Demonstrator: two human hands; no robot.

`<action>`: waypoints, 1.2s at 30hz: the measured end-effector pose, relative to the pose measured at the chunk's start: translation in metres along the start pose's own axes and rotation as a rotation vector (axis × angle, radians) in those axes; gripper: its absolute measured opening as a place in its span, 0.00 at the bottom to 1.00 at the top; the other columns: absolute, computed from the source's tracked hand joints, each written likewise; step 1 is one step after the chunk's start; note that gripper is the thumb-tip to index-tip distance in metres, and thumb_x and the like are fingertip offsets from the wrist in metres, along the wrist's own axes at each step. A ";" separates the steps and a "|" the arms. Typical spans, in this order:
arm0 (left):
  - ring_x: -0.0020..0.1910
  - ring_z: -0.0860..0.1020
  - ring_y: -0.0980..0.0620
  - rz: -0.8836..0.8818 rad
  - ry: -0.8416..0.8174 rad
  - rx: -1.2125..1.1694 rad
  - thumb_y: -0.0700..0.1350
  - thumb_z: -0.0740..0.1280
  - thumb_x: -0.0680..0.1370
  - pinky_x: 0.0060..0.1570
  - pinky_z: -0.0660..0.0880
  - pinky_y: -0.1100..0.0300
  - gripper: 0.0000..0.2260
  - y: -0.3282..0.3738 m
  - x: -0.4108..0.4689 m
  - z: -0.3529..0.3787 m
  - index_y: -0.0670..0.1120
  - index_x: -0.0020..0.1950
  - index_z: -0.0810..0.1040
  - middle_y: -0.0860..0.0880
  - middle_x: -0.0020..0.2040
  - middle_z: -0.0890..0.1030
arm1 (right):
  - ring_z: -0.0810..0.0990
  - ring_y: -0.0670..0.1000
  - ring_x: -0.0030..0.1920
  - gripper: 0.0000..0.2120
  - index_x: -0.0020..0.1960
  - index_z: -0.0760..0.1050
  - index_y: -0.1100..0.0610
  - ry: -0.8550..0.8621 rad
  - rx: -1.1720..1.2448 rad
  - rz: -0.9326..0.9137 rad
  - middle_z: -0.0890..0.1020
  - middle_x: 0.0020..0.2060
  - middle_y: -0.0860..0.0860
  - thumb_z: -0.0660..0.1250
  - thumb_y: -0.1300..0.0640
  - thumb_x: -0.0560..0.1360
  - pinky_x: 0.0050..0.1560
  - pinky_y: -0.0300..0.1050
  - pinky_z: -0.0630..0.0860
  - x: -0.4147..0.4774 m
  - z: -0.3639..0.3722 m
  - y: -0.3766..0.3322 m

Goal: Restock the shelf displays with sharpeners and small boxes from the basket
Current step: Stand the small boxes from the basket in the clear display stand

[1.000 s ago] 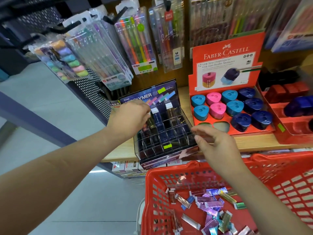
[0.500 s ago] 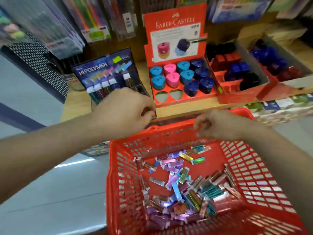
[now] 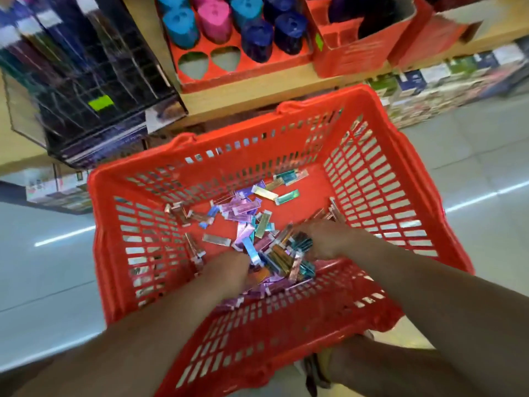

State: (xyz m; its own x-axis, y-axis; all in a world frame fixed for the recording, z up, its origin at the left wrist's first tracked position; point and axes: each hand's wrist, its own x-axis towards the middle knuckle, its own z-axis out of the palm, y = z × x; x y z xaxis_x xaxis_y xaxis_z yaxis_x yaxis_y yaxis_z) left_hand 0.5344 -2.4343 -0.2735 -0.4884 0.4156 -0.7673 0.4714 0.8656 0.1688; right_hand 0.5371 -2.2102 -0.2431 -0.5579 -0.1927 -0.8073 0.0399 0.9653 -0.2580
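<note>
The red basket (image 3: 400,167) sits below the shelf with several small shiny boxes (image 3: 243,209) scattered on its floor. Both hands are down inside it. My right hand (image 3: 326,239) is curled around a bunch of small boxes (image 3: 286,253) near the basket's near wall. My left hand (image 3: 229,267) presses into the same heap from the left, its fingertips buried among the boxes. On the shelf above, a red sharpener tray (image 3: 286,57) holds blue, pink and dark blue sharpeners (image 3: 183,27); two heart-shaped slots (image 3: 209,63) at its front are empty.
A dark gridded display case (image 3: 86,90) stands on the wooden shelf (image 3: 257,93) left of the tray. More red cartons (image 3: 352,53) sit to the right. Boxed goods line the lower shelf (image 3: 458,78). Grey floor lies on both sides of the basket.
My view has tipped down from the shelf to the basket. Both hands left the display case and basket rim and dropped into the basket onto the pile of small boxes.
</note>
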 end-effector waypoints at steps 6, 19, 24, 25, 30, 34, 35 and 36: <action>0.58 0.76 0.42 -0.110 0.222 -0.235 0.61 0.70 0.71 0.50 0.73 0.52 0.37 0.022 0.005 0.042 0.45 0.72 0.58 0.43 0.60 0.76 | 0.56 0.64 0.74 0.55 0.78 0.50 0.55 0.012 -0.041 0.013 0.56 0.74 0.61 0.75 0.35 0.63 0.72 0.58 0.60 0.020 0.040 -0.023; 0.62 0.72 0.43 -0.039 0.213 -0.138 0.53 0.70 0.74 0.57 0.72 0.51 0.27 0.020 -0.002 0.047 0.47 0.68 0.65 0.45 0.63 0.71 | 0.78 0.57 0.55 0.21 0.59 0.75 0.57 0.062 -0.178 -0.188 0.80 0.53 0.56 0.72 0.48 0.70 0.56 0.48 0.74 0.035 0.056 -0.045; 0.56 0.78 0.41 -0.057 0.134 -0.116 0.45 0.64 0.77 0.52 0.74 0.52 0.14 0.007 -0.008 0.037 0.46 0.62 0.71 0.43 0.57 0.80 | 0.79 0.54 0.48 0.10 0.52 0.75 0.54 -0.122 0.344 -0.032 0.81 0.50 0.54 0.70 0.53 0.72 0.50 0.47 0.76 0.034 0.051 -0.033; 0.56 0.78 0.41 -0.066 0.132 -0.160 0.46 0.64 0.77 0.51 0.74 0.53 0.11 0.002 -0.010 0.037 0.46 0.59 0.74 0.43 0.56 0.81 | 0.80 0.53 0.46 0.09 0.52 0.76 0.54 -0.144 0.465 0.015 0.82 0.49 0.54 0.68 0.53 0.73 0.50 0.48 0.77 0.034 0.048 -0.032; 0.37 0.78 0.48 -0.256 0.179 -0.888 0.49 0.70 0.75 0.36 0.72 0.59 0.09 -0.009 -0.007 0.016 0.44 0.42 0.78 0.48 0.38 0.80 | 0.84 0.55 0.40 0.14 0.57 0.73 0.57 -0.225 1.074 0.177 0.84 0.40 0.57 0.63 0.67 0.72 0.38 0.41 0.79 0.022 0.020 -0.033; 0.37 0.75 0.55 -0.228 0.142 -1.555 0.45 0.70 0.77 0.36 0.72 0.63 0.02 -0.003 -0.026 -0.026 0.48 0.48 0.80 0.50 0.44 0.81 | 0.84 0.54 0.44 0.24 0.63 0.69 0.49 -0.200 1.169 0.107 0.85 0.44 0.58 0.64 0.70 0.72 0.38 0.41 0.76 0.006 -0.001 -0.039; 0.39 0.75 0.55 -0.211 0.129 -1.658 0.44 0.69 0.77 0.38 0.71 0.62 0.01 -0.002 -0.032 -0.035 0.48 0.47 0.79 0.50 0.45 0.81 | 0.84 0.53 0.43 0.26 0.64 0.69 0.48 -0.193 1.221 0.091 0.84 0.44 0.58 0.63 0.70 0.72 0.39 0.42 0.77 0.001 -0.006 -0.042; 0.40 0.75 0.54 -0.188 0.133 -1.730 0.43 0.68 0.77 0.38 0.70 0.61 0.01 -0.001 -0.036 -0.044 0.47 0.48 0.79 0.50 0.46 0.82 | 0.83 0.52 0.41 0.26 0.65 0.70 0.48 -0.185 1.297 0.067 0.83 0.45 0.57 0.62 0.70 0.73 0.41 0.44 0.79 -0.005 -0.011 -0.046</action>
State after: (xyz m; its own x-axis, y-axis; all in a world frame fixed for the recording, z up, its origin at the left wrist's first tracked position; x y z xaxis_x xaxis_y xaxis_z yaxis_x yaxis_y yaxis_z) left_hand 0.5191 -2.4381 -0.2186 -0.5334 0.2246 -0.8155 -0.8110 0.1384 0.5685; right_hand 0.5294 -2.2519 -0.2214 -0.4069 -0.2723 -0.8720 0.8839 0.1238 -0.4511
